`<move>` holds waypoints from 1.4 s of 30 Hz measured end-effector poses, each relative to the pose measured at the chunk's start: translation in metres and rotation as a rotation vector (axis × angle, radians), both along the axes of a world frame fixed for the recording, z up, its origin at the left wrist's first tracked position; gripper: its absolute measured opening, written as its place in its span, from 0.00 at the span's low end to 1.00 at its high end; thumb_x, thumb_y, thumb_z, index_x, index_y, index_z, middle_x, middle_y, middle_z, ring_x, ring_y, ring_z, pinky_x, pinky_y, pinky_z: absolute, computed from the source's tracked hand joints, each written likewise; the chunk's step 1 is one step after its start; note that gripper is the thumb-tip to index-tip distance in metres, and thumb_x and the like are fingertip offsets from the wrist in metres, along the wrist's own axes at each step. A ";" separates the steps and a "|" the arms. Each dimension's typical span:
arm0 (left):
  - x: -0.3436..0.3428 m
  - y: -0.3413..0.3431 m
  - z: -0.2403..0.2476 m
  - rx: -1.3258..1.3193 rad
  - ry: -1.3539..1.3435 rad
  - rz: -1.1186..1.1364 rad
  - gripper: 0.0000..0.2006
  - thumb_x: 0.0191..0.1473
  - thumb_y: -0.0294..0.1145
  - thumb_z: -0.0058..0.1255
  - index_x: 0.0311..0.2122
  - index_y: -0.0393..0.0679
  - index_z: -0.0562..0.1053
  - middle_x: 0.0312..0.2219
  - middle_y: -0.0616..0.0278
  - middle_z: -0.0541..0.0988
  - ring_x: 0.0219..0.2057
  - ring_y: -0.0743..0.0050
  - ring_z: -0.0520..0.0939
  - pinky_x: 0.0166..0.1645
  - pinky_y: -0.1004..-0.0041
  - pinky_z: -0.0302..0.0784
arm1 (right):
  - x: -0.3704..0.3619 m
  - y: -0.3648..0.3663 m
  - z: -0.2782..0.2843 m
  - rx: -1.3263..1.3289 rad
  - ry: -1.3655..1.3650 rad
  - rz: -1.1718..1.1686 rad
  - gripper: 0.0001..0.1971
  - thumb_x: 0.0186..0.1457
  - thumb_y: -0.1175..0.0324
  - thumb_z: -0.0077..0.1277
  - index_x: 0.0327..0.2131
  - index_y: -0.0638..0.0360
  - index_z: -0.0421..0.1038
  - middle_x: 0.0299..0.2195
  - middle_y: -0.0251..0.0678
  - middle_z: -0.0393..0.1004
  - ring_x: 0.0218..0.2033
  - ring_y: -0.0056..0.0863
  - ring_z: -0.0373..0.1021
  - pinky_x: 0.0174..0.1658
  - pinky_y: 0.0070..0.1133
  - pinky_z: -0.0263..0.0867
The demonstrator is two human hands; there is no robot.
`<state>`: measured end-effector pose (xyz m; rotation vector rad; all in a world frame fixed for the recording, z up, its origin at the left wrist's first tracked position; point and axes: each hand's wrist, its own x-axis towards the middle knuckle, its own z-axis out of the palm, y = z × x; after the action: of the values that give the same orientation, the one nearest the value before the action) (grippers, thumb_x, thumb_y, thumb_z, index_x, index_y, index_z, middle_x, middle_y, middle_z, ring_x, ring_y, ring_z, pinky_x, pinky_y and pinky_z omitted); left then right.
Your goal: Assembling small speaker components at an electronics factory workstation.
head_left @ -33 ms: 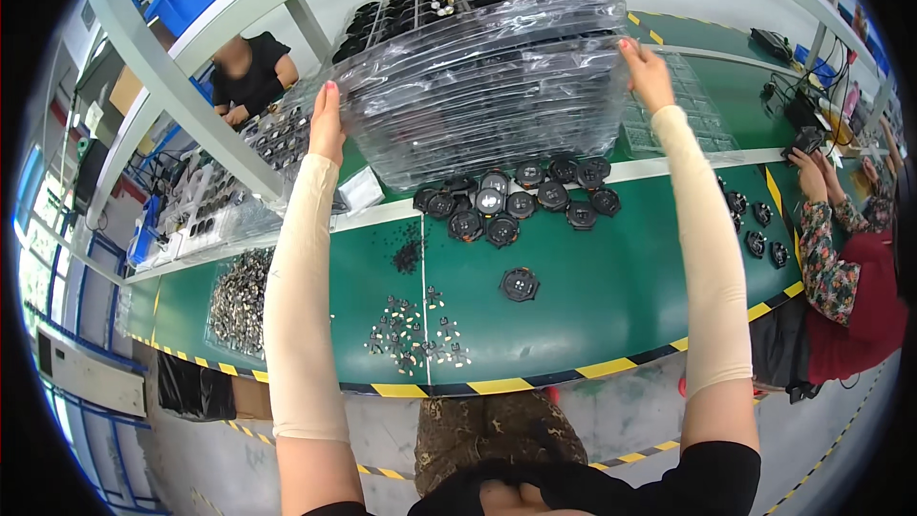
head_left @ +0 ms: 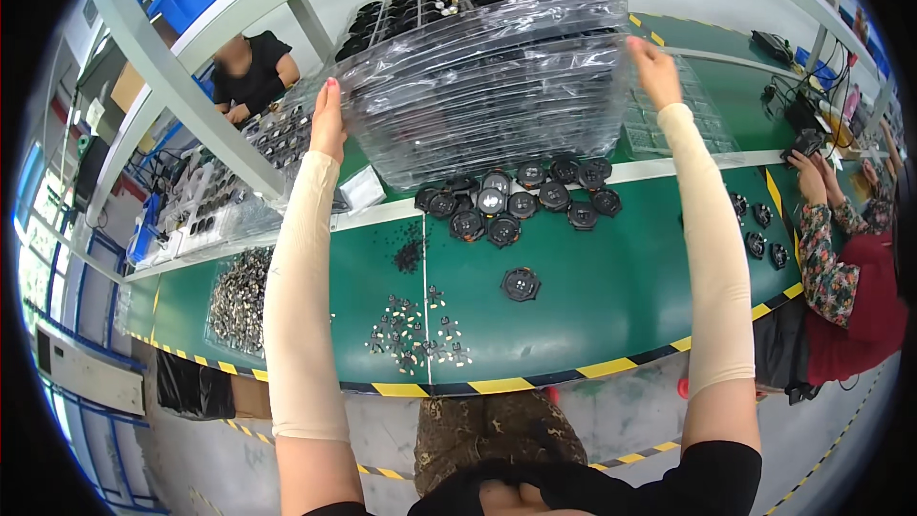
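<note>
A tall stack of clear plastic trays (head_left: 487,124) stands at the back of the green bench, dark round parts filling its top tray. My left hand (head_left: 328,124) lies along the stack's left side, fingers stretched upward. At the upper right corner, my right hand (head_left: 655,75) has its fingers extended toward the stack and slightly bent; whether the fingertips touch it I cannot tell. Neither hand is wrapped round anything. Several black round casings (head_left: 492,201) lie in front of the stack. A single casing (head_left: 521,284) sits nearer me.
Small black pieces with pale ends (head_left: 411,334), tiny dark bits (head_left: 408,253) and a pile of small metal parts (head_left: 239,301) lie left. A grey frame post (head_left: 191,105) slants at left. Co-workers sit left, beyond the stack and at right, near a patterned sleeve (head_left: 826,263).
My right hand has shifted slightly to the right, away from the stack's corner. The left hand and the trays look nearly the same.
</note>
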<state>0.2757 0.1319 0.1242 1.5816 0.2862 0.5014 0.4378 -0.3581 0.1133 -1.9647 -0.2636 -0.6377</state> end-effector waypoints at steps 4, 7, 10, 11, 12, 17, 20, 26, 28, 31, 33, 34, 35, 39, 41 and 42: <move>-0.001 -0.004 0.019 0.055 0.060 0.117 0.46 0.55 0.73 0.37 0.69 0.50 0.49 0.68 0.56 0.52 0.68 0.49 0.51 0.64 0.35 0.44 | 0.029 -0.012 0.038 0.015 -0.161 -0.244 0.35 0.58 0.35 0.42 0.50 0.57 0.75 0.36 0.42 0.79 0.37 0.34 0.74 0.43 0.27 0.68; 0.000 0.005 0.029 0.004 0.041 0.124 0.49 0.52 0.77 0.37 0.70 0.55 0.46 0.69 0.54 0.48 0.69 0.39 0.45 0.65 0.38 0.39 | 0.034 0.001 0.073 0.263 0.049 0.026 0.37 0.56 0.32 0.40 0.47 0.58 0.77 0.37 0.44 0.79 0.33 0.32 0.72 0.35 0.25 0.67; 0.006 0.001 0.028 0.050 0.012 0.087 0.48 0.51 0.75 0.40 0.70 0.54 0.48 0.69 0.51 0.47 0.69 0.38 0.44 0.66 0.38 0.37 | 0.039 0.023 0.090 0.234 0.251 0.067 0.41 0.52 0.31 0.45 0.49 0.64 0.73 0.37 0.42 0.76 0.28 0.30 0.68 0.30 0.25 0.64; 0.009 0.001 0.029 0.053 0.009 0.087 0.48 0.51 0.75 0.40 0.70 0.54 0.48 0.69 0.51 0.47 0.69 0.38 0.44 0.66 0.38 0.37 | 0.036 0.025 0.090 0.237 0.248 0.068 0.41 0.52 0.31 0.45 0.49 0.64 0.73 0.37 0.42 0.76 0.28 0.30 0.68 0.30 0.25 0.64; 0.008 0.007 0.029 0.044 0.056 0.094 0.48 0.52 0.74 0.41 0.70 0.54 0.49 0.69 0.51 0.47 0.69 0.39 0.44 0.66 0.39 0.37 | 0.033 0.030 0.089 0.220 0.290 0.063 0.42 0.51 0.31 0.47 0.50 0.65 0.72 0.38 0.42 0.76 0.26 0.28 0.66 0.29 0.25 0.62; 0.013 0.022 0.029 -0.021 0.063 -0.085 0.43 0.52 0.70 0.45 0.65 0.51 0.59 0.64 0.50 0.59 0.62 0.51 0.60 0.64 0.49 0.48 | 0.034 0.018 0.086 0.271 0.319 0.129 0.34 0.49 0.39 0.55 0.47 0.63 0.72 0.40 0.43 0.72 0.18 0.15 0.52 0.19 0.20 0.44; 0.010 0.015 0.028 -0.062 0.035 -0.039 0.44 0.53 0.68 0.45 0.69 0.54 0.52 0.68 0.56 0.51 0.69 0.46 0.46 0.67 0.42 0.34 | 0.020 0.014 0.090 0.204 0.309 0.161 0.32 0.50 0.42 0.55 0.41 0.66 0.73 0.32 0.39 0.73 0.16 0.14 0.51 0.18 0.21 0.43; 0.008 -0.018 0.026 -0.070 -0.061 -0.084 0.40 0.57 0.65 0.44 0.68 0.52 0.55 0.67 0.62 0.57 0.66 0.60 0.57 0.67 0.54 0.44 | 0.003 -0.005 0.057 0.202 0.197 0.059 0.37 0.46 0.39 0.56 0.39 0.72 0.76 0.30 0.41 0.76 0.30 0.31 0.68 0.36 0.25 0.64; 0.006 0.026 0.032 -0.042 0.000 -0.079 0.41 0.56 0.66 0.46 0.68 0.53 0.54 0.66 0.64 0.58 0.66 0.62 0.57 0.66 0.54 0.49 | 0.009 0.013 0.059 0.166 0.154 -0.021 0.40 0.48 0.36 0.53 0.42 0.74 0.75 0.34 0.47 0.78 0.35 0.38 0.72 0.42 0.28 0.66; 0.006 0.037 0.019 0.143 -0.093 0.236 0.39 0.55 0.66 0.47 0.66 0.55 0.57 0.63 0.66 0.63 0.63 0.65 0.62 0.62 0.48 0.53 | 0.020 0.003 0.053 -0.064 -0.161 -0.195 0.38 0.51 0.36 0.52 0.43 0.70 0.77 0.39 0.48 0.79 0.36 0.36 0.73 0.45 0.27 0.66; -0.028 0.038 0.026 0.318 -0.376 0.358 0.36 0.57 0.56 0.52 0.57 0.30 0.67 0.54 0.46 0.73 0.56 0.59 0.72 0.61 0.68 0.62 | -0.030 0.021 0.048 0.349 -0.294 0.030 0.29 0.58 0.44 0.50 0.43 0.67 0.78 0.39 0.44 0.80 0.29 0.25 0.70 0.38 0.23 0.66; -0.047 -0.010 0.029 0.171 -0.414 0.351 0.24 0.61 0.46 0.50 0.50 0.32 0.72 0.41 0.56 0.80 0.44 0.68 0.79 0.52 0.72 0.69 | -0.072 0.015 0.043 0.476 -0.156 0.115 0.23 0.63 0.53 0.46 0.44 0.67 0.77 0.39 0.40 0.80 0.23 0.15 0.62 0.31 0.18 0.61; -0.081 0.018 0.035 0.174 -0.531 0.228 0.20 0.64 0.42 0.46 0.55 0.40 0.69 0.48 0.62 0.76 0.51 0.71 0.75 0.55 0.65 0.70 | -0.102 0.022 0.037 0.533 -0.150 0.387 0.22 0.66 0.56 0.42 0.44 0.69 0.76 0.40 0.38 0.80 0.21 0.13 0.58 0.30 0.17 0.59; -0.215 -0.095 -0.003 0.645 -0.595 0.394 0.15 0.67 0.35 0.40 0.41 0.32 0.74 0.39 0.55 0.78 0.42 0.70 0.77 0.50 0.72 0.71 | -0.228 0.040 -0.029 0.348 0.104 0.543 0.28 0.70 0.53 0.32 0.34 0.67 0.76 0.31 0.37 0.77 0.31 0.21 0.67 0.39 0.23 0.63; -0.267 -0.126 -0.058 0.863 -0.615 0.279 0.08 0.61 0.27 0.44 0.33 0.38 0.75 0.29 0.58 0.79 0.32 0.63 0.77 0.40 0.67 0.71 | -0.267 0.057 -0.062 0.272 0.352 0.673 0.31 0.70 0.51 0.28 0.30 0.67 0.75 0.28 0.38 0.77 0.24 0.21 0.69 0.31 0.21 0.66; -0.287 -0.137 -0.083 0.946 -0.556 0.144 0.04 0.53 0.25 0.51 0.34 0.43 0.76 0.29 0.60 0.78 0.31 0.60 0.76 0.38 0.66 0.70 | -0.280 0.066 -0.079 0.370 0.504 0.709 0.32 0.70 0.51 0.28 0.28 0.67 0.75 0.29 0.42 0.77 0.25 0.22 0.71 0.26 0.20 0.65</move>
<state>-0.0112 -0.0053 0.0413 2.2313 -0.3236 1.2840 0.1583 -0.2926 0.0345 -1.4678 -0.4560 0.2553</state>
